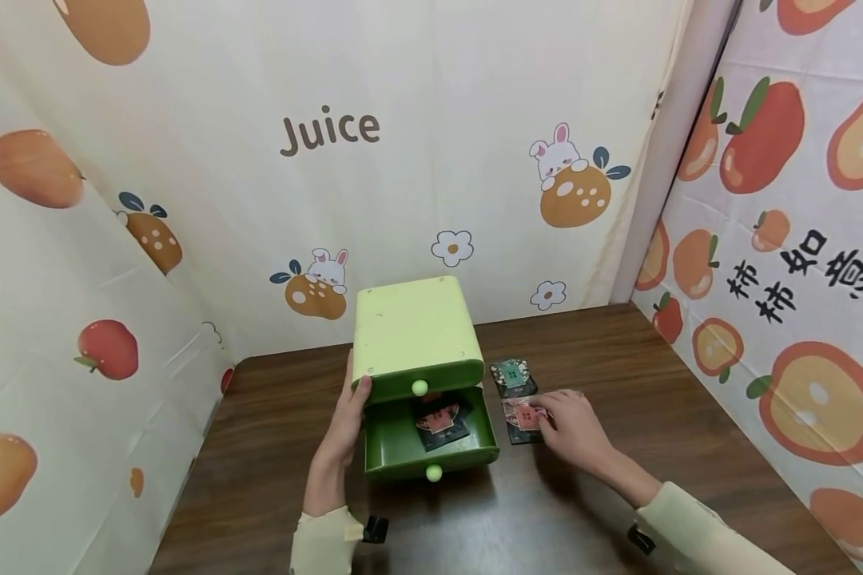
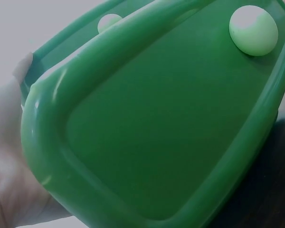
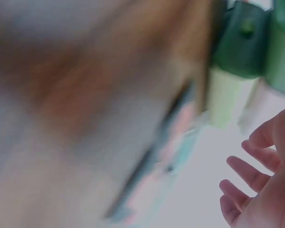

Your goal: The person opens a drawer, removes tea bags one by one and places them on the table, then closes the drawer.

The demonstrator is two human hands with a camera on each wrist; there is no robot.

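Drawer box [image 1: 411, 327]: lower drawer [image 1: 403, 469] pulled out, red-labelled packet [image 1: 442, 423] inside. Left hand [image 1: 344, 415] grips box's left side. Right hand [image 1: 574, 427], fingers loose, at second red packet [image 1: 518, 417], right of box, beside teal packet [image 1: 512, 377].

Left of the green cabinet [image 1: 413, 327], most fingers of the left hand [image 1: 342, 423] hide behind its side. In its lower drawer [image 1: 391, 439], the far end of the drawer packet [image 1: 442, 425] is lost under the upper drawer front [image 1: 388, 389], its print too small to read. Right of the cabinet, the right hand [image 1: 575, 427] covers part of the outer packet [image 1: 519, 417]; the right wrist view blurs it, while the left wrist view crops the cabinet.
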